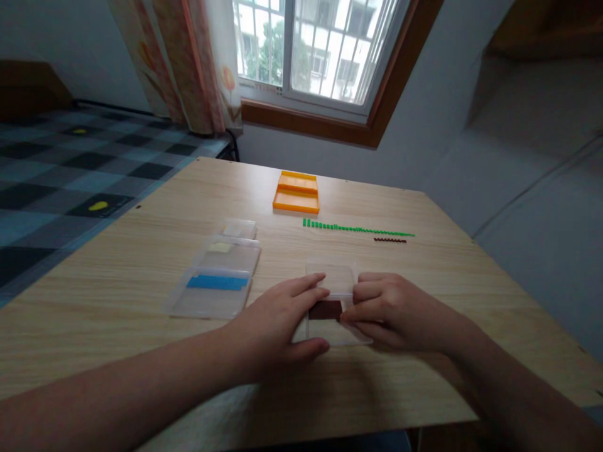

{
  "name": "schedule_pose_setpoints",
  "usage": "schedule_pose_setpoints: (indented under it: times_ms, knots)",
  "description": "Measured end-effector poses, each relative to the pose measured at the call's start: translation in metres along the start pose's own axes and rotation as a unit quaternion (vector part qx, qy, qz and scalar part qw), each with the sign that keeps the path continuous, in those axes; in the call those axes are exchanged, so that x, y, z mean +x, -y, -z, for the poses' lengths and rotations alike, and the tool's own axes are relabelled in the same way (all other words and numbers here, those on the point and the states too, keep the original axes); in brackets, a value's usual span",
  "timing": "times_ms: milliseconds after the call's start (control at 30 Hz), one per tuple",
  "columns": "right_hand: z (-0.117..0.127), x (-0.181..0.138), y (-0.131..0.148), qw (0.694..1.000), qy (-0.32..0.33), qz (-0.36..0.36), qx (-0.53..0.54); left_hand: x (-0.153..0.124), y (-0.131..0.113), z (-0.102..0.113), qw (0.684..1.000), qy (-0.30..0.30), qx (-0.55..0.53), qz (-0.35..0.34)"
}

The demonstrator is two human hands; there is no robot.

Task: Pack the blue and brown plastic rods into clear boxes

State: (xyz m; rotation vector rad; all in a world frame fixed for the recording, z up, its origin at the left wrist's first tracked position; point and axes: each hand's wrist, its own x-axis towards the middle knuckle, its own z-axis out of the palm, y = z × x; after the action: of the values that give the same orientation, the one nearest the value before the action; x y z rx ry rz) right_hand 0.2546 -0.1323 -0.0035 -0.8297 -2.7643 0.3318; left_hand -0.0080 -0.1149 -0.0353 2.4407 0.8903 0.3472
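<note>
A small clear plastic box (332, 276) lies opened flat on the table, lid side away from me. Inside its near half sits a block of dark brown pieces (325, 309), lined up in a row. My left hand (287, 317) grips the box from the left, its fingers across the middle and its thumb over the near part. At the right end of the brown row, the fingers of my right hand (389, 307) are pinched together. Whatever is between those fingertips is too small and covered to see clearly, though they touch the brown pieces.
A long line of small green pieces (358, 229) and a short brown row (390, 240) lie beyond my right hand. An orange open case (296, 199) stands farther back. To the left are a clear case with blue pieces (217, 282) and a smaller clear box (240, 228).
</note>
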Motion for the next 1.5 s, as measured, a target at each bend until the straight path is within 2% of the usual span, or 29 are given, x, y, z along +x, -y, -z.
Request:
schedule_pose_setpoints:
  times_ms: [167,233,300,367,467,533,633,733,867,1100,1300,1500]
  knots:
    - [0.001,0.001,0.000,1.000,0.001,0.003,0.005,0.000,0.001,0.000,1.000,-0.006,-0.007,-0.004]
    - [0.003,-0.001,-0.001,0.999,-0.035,0.014,-0.008,0.000,0.000,0.000,1.000,-0.004,-0.010,0.000]
    - [0.007,-0.003,-0.003,0.993,-0.116,0.019,-0.023,0.000,0.000,0.001,1.000,-0.004,-0.014,0.000]
    - [0.012,-0.007,-0.009,0.971,-0.234,-0.010,-0.043,0.000,0.000,0.001,1.000,-0.008,-0.020,-0.002]
    - [0.018,-0.013,-0.029,0.907,-0.396,-0.107,-0.101,-0.001,0.001,0.001,1.000,-0.015,-0.022,0.000]
    - [0.019,-0.018,-0.049,0.870,-0.438,-0.178,-0.142,-0.002,0.002,0.001,1.000,-0.015,-0.018,0.001]
    - [0.017,-0.025,-0.084,0.838,-0.440,-0.277,-0.166,-0.003,0.007,-0.002,1.000,-0.018,-0.014,-0.006]
    - [0.008,-0.030,-0.113,0.840,-0.399,-0.329,-0.164,-0.003,0.011,-0.006,0.999,-0.029,-0.007,-0.015]
    - [-0.010,-0.030,-0.132,0.849,-0.350,-0.364,-0.155,-0.003,0.012,-0.006,1.000,-0.024,0.000,-0.015]
    - [-0.027,-0.023,-0.139,0.855,-0.290,-0.399,-0.159,-0.004,0.014,-0.007,1.000,-0.026,-0.003,-0.015]
    - [-0.025,-0.019,-0.130,0.871,-0.255,-0.391,-0.154,-0.004,0.017,-0.009,0.999,-0.032,0.000,-0.016]
    - [-0.019,-0.019,-0.118,0.871,-0.243,-0.398,-0.152,-0.002,0.008,-0.001,1.000,-0.012,0.004,-0.005]
